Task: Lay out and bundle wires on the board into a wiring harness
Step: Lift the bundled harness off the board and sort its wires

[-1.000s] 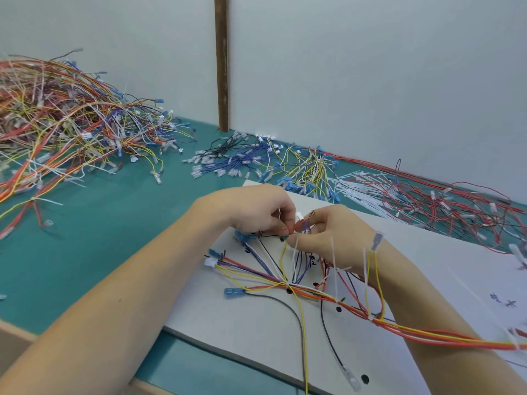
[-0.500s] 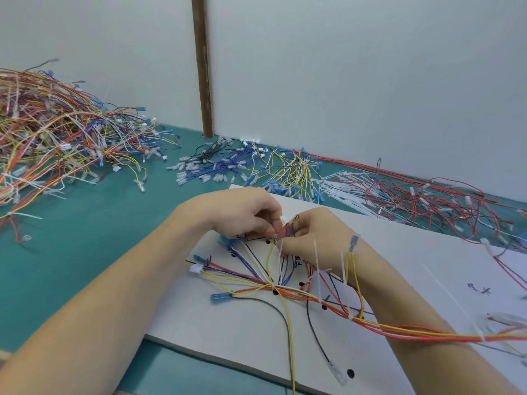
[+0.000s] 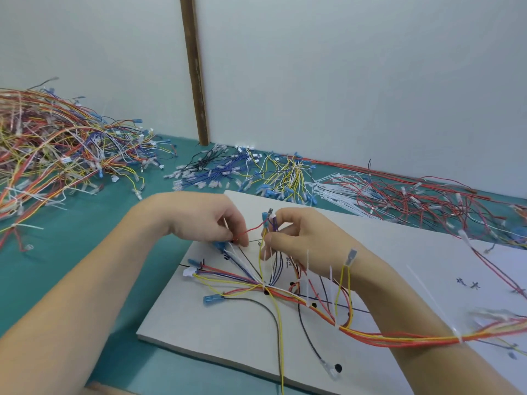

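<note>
Head view: a white board (image 3: 233, 332) lies on the green tabletop (image 3: 71, 266), near and right of centre, with black lines, dots and handwriting on it. Both hands work above its far-left part.

The left hand (image 3: 211, 220) has its fingers curled, thumb and fingertips pinching a thin red wire (image 3: 251, 230) just above the board. That wire runs right and up to the right hand (image 3: 302, 238), which is also curled and pinches a small upright cluster of wire ends, among them a blue terminal (image 3: 264, 217) sticking up past the fingertips.

Below the hands, the harness (image 3: 370, 336) lies on the board: red, orange and yellow wires run bundled from the right edge to a knot point (image 3: 263, 286) near the middle, where they fan out to the left and far side in blue, white, yellow and purple strands. White cable ties (image 3: 308, 266) stick up from the bundle. A black wire (image 3: 273, 317) and a yellow wire (image 3: 278, 337) trail toward the near edge. The bundle crosses over the right forearm.

On the tabletop, a large tangled wire pile (image 3: 51, 155) sits far left. Smaller sorted batches lie along the far wall: blue wires (image 3: 216, 172), yellow wires (image 3: 288, 172), white ties (image 3: 336, 192) and red wires (image 3: 427, 201).
</note>
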